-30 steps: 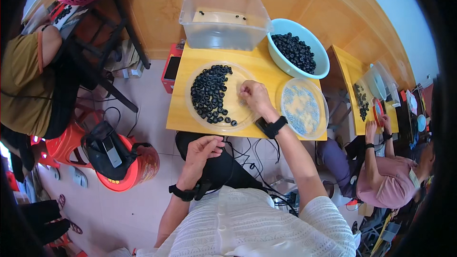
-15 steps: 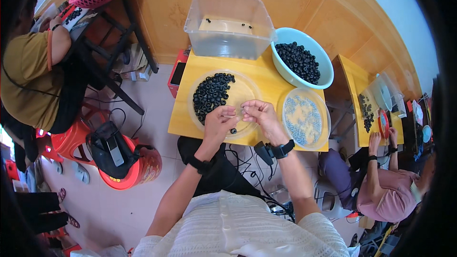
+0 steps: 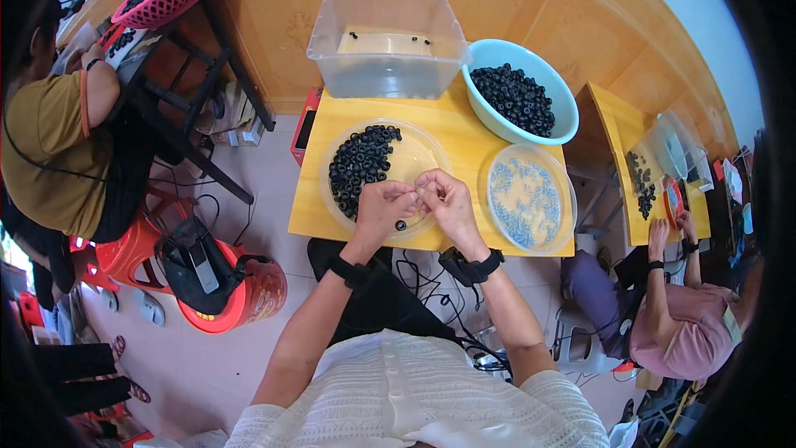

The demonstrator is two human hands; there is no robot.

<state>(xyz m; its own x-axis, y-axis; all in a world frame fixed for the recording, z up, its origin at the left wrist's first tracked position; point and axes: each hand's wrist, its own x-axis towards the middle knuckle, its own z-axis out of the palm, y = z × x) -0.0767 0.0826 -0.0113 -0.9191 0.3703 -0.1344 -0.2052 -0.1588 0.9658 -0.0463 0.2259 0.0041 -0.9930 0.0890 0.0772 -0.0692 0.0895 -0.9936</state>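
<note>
Above a shallow clear round tray (image 3: 424, 145), my left hand (image 3: 383, 209) and my right hand (image 3: 449, 206) meet, the fingertips of both pinched together. Whatever lies between the fingers is too small to make out. Black ring-shaped parts (image 3: 361, 159) are heaped in the tray's left half. One loose black ring (image 3: 400, 225) lies near its front edge, just under my hands. To the right of my right hand is a second round tray (image 3: 572, 214), scattered with tiny bluish clear pieces (image 3: 531, 199).
On the yellow table (image 3: 308, 199), a clear plastic bin (image 3: 390, 79) holds a few black bits, beside a light-blue basin (image 3: 562, 83) of black rings. Co-workers sit left and right. A black bag (image 3: 199, 270) rests on a red bucket (image 3: 264, 299). Cables (image 3: 423, 282) hang below the table edge.
My hands have come closer together, fingertips now meeting where a small gap showed before. The whole view has shifted slightly. The trays and basin stay in place on the table.
</note>
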